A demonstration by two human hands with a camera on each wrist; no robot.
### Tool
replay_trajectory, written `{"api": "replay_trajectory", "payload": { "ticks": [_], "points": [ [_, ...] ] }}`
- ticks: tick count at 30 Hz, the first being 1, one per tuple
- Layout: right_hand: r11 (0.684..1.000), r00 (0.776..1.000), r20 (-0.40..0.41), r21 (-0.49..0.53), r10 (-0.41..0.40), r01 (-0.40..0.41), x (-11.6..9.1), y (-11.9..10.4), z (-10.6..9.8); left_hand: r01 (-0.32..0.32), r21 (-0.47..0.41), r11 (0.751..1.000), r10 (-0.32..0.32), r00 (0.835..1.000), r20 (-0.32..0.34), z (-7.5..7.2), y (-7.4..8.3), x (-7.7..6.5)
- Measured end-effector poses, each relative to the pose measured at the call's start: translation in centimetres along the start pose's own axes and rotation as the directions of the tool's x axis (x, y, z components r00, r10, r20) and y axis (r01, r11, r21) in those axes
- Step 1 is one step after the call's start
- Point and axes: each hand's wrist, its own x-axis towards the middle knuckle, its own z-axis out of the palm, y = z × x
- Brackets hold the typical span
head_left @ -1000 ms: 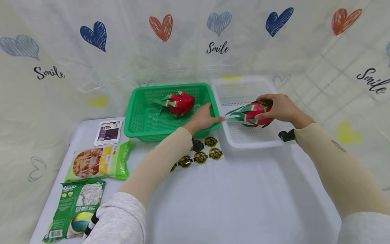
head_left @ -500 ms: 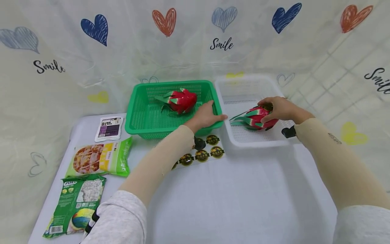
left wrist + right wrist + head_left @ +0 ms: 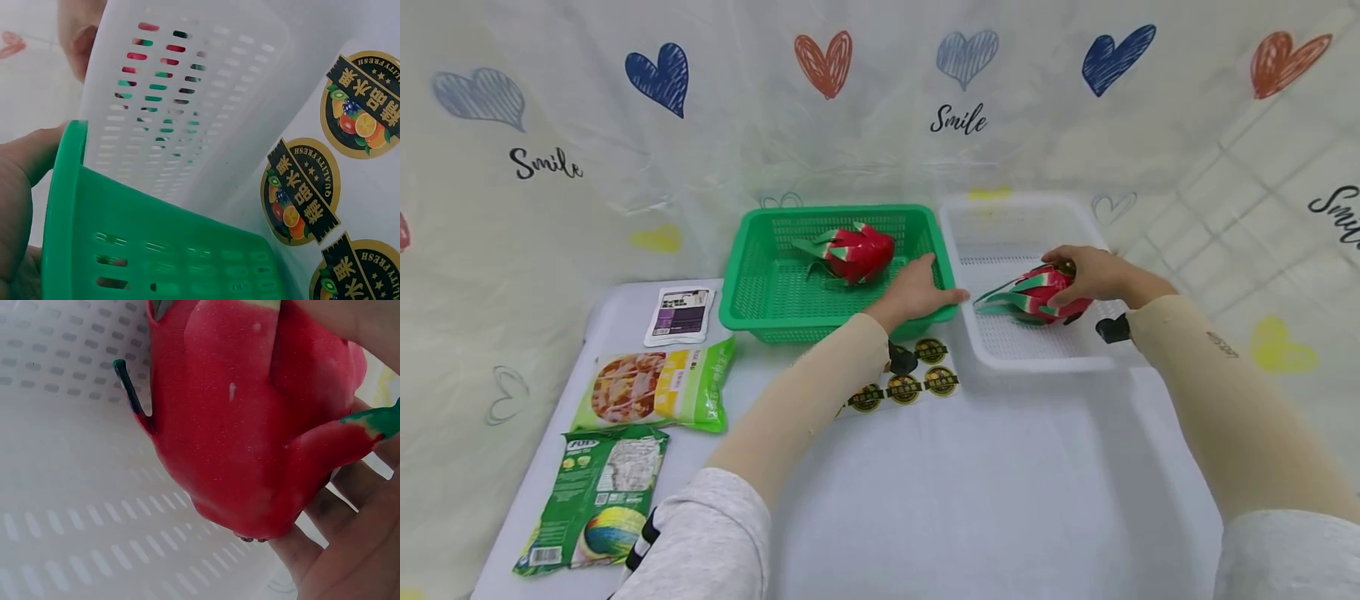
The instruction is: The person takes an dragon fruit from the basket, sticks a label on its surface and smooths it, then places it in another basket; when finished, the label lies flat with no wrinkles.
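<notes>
In the head view, my right hand grips a red dragon fruit with green-tipped scales, inside the white basket. The right wrist view has the dragon fruit up close, fingers round its side and end. My left hand rests at the front right corner of the green basket, fingers reaching inside and thumb lying across the rim. From the left wrist, the thumb meets the green rim. A second dragon fruit lies in the green basket.
Both baskets stand side by side against the heart-printed backdrop. A sheet of round fruit stickers lies before the green one. At left are a white-and-purple packet, a food bag and a green bag.
The dragon fruit in my right hand has come slightly lower and nearer in the white basket. My left hand stays at the green basket's corner; the head view shifted a little.
</notes>
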Motion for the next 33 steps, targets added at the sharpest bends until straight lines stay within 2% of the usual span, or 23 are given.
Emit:
{"api": "replay_trajectory", "payload": {
  "ticks": [5, 10, 14, 18, 20, 23, 25, 26, 28, 30, 33],
  "points": [
    [1.000, 1.000, 0.004, 0.008, 0.000, 0.000, 0.4, -0.4, 0.3, -0.030, -0.004, 1.000, 0.030, 0.999, -0.039, -0.8, -0.1, -1.1],
    [1.000, 1.000, -0.025, -0.007, -0.007, 0.007, 0.4, 0.0, 0.2, -0.107, -0.080, 0.991, 0.098, 0.990, -0.104, -2.1, -0.6, -3.8],
    [1.000, 0.998, -0.055, -0.012, -0.001, 0.000, -0.6, 0.2, -0.4, -0.181, -0.181, 0.967, 0.143, 0.968, -0.205, -2.9, -2.1, -7.1],
    [1.000, 0.994, -0.107, -0.007, -0.001, 0.000, -2.0, -0.3, -1.1, -0.239, -0.325, 0.915, 0.147, 0.947, -0.284, -3.0, -4.6, -11.4],
    [1.000, 0.991, -0.132, 0.008, 0.002, -0.001, -2.7, -0.8, -1.1, -0.238, -0.391, 0.889, 0.130, 0.950, -0.284, -2.8, -6.2, -13.5],
    [0.999, 0.987, -0.163, 0.036, 0.003, 0.003, -3.5, -1.9, -0.5, -0.190, -0.463, 0.866, 0.072, 0.963, -0.261, -2.4, -9.1, -16.2],
    [0.998, 0.982, -0.187, 0.050, -0.018, 0.028, -3.9, -2.9, 0.2, -0.134, -0.543, 0.829, -0.002, 0.970, -0.243, -2.1, -10.9, -17.5],
    [0.997, 0.979, -0.200, 0.056, -0.032, 0.044, -4.1, -3.4, 0.5, -0.103, -0.588, 0.802, -0.047, 0.971, -0.235, -2.1, -11.7, -18.0],
    [0.994, 0.970, -0.231, 0.061, -0.070, 0.086, -4.3, -4.6, 1.3, -0.052, -0.687, 0.725, -0.139, 0.966, -0.219, -2.2, -13.2, -18.5],
    [0.988, 0.957, -0.263, 0.055, -0.122, 0.141, -4.2, -5.9, 2.1, -0.016, -0.771, 0.637, -0.228, 0.951, -0.209, -2.7, -14.2, -18.7],
    [0.978, 0.937, -0.292, 0.032, -0.190, 0.208, -3.7, -8.6, 3.0, -0.002, -0.861, 0.508, -0.315, 0.931, -0.187, -3.7, -15.3, -18.4]
  ]
}}
